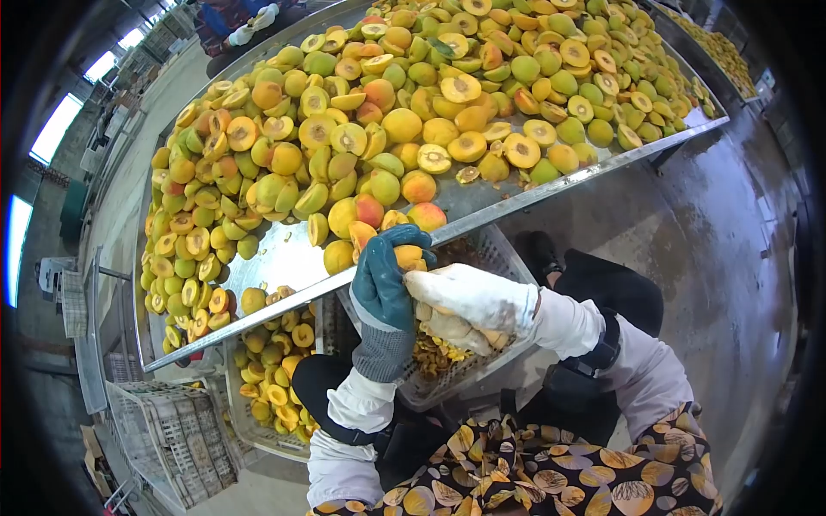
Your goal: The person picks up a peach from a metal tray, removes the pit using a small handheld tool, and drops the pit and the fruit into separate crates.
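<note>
My left hand (383,279), in a green rubber-coated glove with a grey knit cuff, is closed around a yellow peach half (409,257) at the near edge of a steel table (516,205). My right hand (473,301), in a white glove with brownish stains, is curled shut right against that peach. Whatever its fingers hold is hidden from view. Below both hands stands a pale plastic crate (428,394) with yellow-brown scraps (434,354) inside. Whole-looking and cut peaches (370,155) are heaped across the tabletop, some showing brown pits.
Another crate (274,445) of peach halves (280,387) sits under the table to the left. Beside it are stacked plastic crates (176,439). Across the table a person's white-gloved hand (252,26) shows. A second fruit-laden table (721,52) stands at far right.
</note>
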`<state>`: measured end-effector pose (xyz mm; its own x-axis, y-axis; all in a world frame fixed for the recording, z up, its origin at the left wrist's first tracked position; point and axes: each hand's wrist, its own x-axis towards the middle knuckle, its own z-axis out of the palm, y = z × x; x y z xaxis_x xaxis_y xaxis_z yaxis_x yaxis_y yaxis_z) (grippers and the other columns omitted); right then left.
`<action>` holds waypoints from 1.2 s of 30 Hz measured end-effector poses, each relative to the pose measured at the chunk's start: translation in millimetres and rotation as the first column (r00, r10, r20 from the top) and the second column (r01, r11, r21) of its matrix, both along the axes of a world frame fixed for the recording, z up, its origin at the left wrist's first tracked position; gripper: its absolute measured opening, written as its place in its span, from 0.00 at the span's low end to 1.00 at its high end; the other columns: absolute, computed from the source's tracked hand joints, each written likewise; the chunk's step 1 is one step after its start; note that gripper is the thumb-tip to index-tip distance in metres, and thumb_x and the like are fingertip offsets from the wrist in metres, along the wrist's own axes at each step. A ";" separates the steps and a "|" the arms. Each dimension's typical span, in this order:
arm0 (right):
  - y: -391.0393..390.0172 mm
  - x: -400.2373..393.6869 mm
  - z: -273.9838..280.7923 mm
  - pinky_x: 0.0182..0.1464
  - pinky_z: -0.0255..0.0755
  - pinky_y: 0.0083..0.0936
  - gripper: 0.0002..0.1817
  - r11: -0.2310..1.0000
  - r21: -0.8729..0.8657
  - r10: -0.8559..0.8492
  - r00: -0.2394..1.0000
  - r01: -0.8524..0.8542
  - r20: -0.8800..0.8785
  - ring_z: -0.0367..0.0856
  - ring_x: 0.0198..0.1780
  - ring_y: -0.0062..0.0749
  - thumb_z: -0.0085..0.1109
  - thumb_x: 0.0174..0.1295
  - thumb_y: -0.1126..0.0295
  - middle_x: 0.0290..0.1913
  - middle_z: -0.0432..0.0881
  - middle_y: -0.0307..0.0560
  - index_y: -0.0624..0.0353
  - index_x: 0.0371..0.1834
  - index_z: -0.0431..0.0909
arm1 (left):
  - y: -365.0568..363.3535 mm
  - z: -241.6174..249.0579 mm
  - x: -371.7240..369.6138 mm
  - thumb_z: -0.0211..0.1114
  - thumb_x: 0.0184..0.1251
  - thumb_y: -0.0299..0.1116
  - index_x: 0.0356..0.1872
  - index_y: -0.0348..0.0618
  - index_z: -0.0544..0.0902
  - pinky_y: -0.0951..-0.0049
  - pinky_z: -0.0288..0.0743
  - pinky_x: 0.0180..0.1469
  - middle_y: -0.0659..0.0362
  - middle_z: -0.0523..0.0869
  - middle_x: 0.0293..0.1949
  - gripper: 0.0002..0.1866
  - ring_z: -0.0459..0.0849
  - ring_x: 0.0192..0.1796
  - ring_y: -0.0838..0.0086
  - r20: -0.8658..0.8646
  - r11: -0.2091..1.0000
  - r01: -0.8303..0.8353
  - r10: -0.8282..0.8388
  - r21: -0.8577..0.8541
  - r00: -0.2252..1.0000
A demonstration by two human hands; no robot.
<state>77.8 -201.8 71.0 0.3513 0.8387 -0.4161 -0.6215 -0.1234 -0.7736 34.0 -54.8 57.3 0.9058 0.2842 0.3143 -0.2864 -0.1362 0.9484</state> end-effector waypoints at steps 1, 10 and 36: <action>-3.0 0.3 -1.3 0.12 0.56 0.21 0.28 0.990 0.130 -0.017 0.974 0.048 -0.228 0.63 0.09 0.20 0.50 0.75 0.43 0.13 0.66 0.33 0.60 0.34 0.75 | -0.1 0.8 0.3 0.39 0.87 0.47 0.47 0.33 0.82 0.70 0.79 0.50 0.53 0.87 0.44 0.27 0.85 0.43 0.71 -0.027 0.996 0.045 -0.047 -0.077 0.998; -12.7 19.5 -6.1 0.15 0.67 0.32 0.27 0.988 0.053 0.127 0.968 -0.142 0.218 0.73 0.12 0.35 0.50 0.73 0.41 0.15 0.74 0.43 0.59 0.38 0.76 | 24.8 9.7 14.8 0.38 0.86 0.50 0.46 0.33 0.84 0.71 0.80 0.50 0.54 0.88 0.39 0.31 0.86 0.42 0.71 -0.171 0.943 0.330 -0.332 -0.043 0.928; -11.0 2.3 -34.6 0.38 0.79 0.49 0.31 0.666 -0.739 0.709 0.222 0.101 0.669 0.88 0.36 0.56 0.52 0.68 0.41 0.31 0.87 0.58 0.63 0.44 0.82 | 230.1 -35.5 25.1 0.66 0.67 0.53 0.48 0.36 0.84 0.58 0.83 0.43 0.42 0.88 0.41 0.26 0.89 0.39 0.54 -0.371 0.323 0.216 0.569 0.922 0.734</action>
<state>80.1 -212.8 36.4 0.5659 0.7115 -0.4166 0.5998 -0.7019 -0.3841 59.1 175.3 21.8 0.9286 0.3692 -0.0385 0.3712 -0.9243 0.0888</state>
